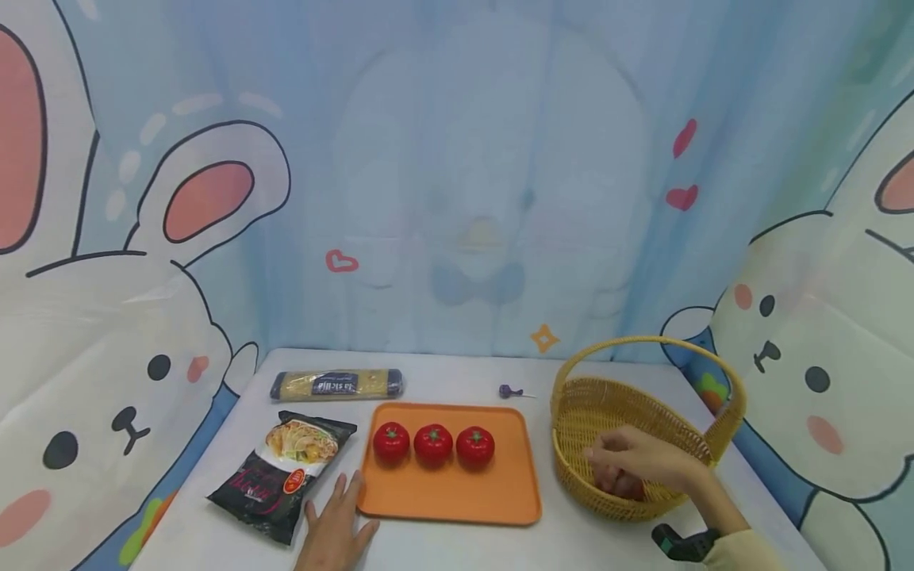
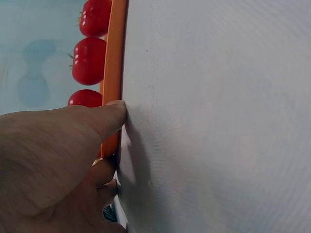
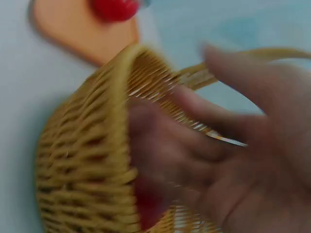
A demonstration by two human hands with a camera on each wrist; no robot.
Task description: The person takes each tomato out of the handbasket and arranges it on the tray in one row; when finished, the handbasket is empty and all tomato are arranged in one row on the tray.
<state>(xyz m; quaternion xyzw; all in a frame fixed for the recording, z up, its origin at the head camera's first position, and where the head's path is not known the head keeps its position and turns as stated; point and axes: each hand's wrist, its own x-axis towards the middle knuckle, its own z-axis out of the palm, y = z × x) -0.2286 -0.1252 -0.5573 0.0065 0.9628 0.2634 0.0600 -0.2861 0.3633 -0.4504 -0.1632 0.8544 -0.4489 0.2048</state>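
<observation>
Three red tomatoes [image 1: 433,445] sit in a row on an orange tray [image 1: 457,501]. My left hand [image 1: 334,527] lies on the table at the tray's front left corner, fingers spread. In the left wrist view, its thumb [image 2: 114,116] touches the tray's rim. My right hand [image 1: 639,456] reaches into a yellow wicker basket [image 1: 600,396] with a tall handle, right of the tray. Its thumb stands apart from the blurred fingers [image 3: 165,150] in the right wrist view. Below them in the basket is a dark red thing [image 3: 149,206], mostly hidden; its kind is unclear.
Left of the tray lies a black food packet [image 1: 282,472] with a noodle picture. Behind it is a clear pack of long yellow pasta [image 1: 339,385]. A small purple object [image 1: 508,392] with a thin tip lies near the back. A printed curtain [image 1: 485,198] hangs behind the white table.
</observation>
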